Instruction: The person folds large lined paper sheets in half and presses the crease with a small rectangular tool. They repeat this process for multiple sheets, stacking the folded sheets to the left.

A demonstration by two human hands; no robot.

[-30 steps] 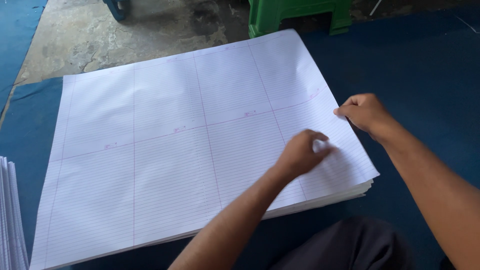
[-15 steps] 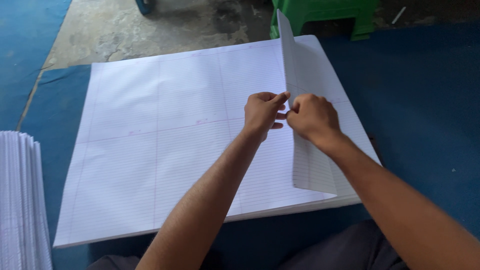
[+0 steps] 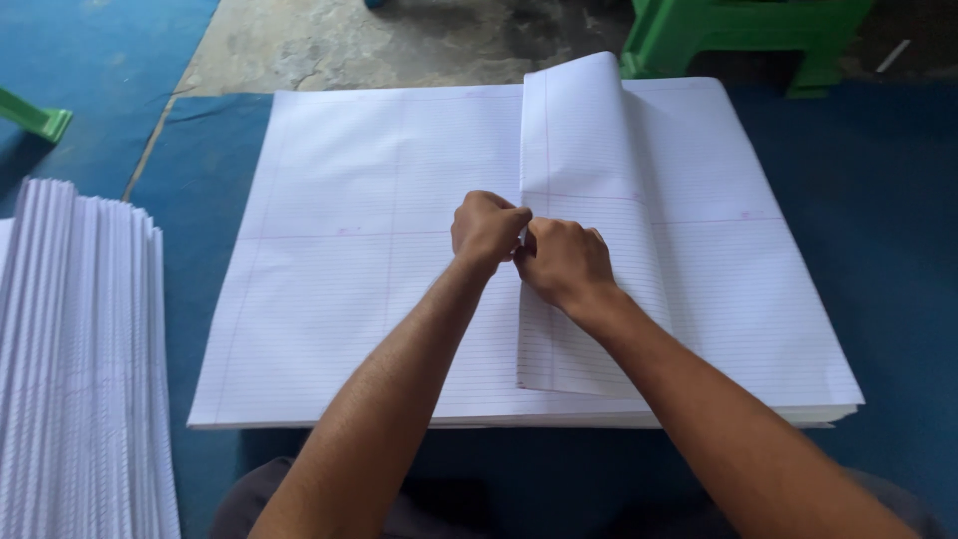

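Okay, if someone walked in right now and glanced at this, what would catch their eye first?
Most likely the two fists meeting mid-frame: the left hand and right hand pinch the edge of a ruled sheet folded over leftward on a big stack of lined paper lying on a blue mat. Next, the second paper pile at far left, and the green stool up top.

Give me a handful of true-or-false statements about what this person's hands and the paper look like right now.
1. Both hands meet at the edge of a folded-over top sheet. True: the left hand and right hand pinch it together.
2. The big paper stack holds blank sheets. False: they are ruled with fine lines.
3. A second pile of paper lies to the left. True.
4. The stack lies on a red mat. False: the mat is blue.
5. A green stool stands beyond the stack. True.
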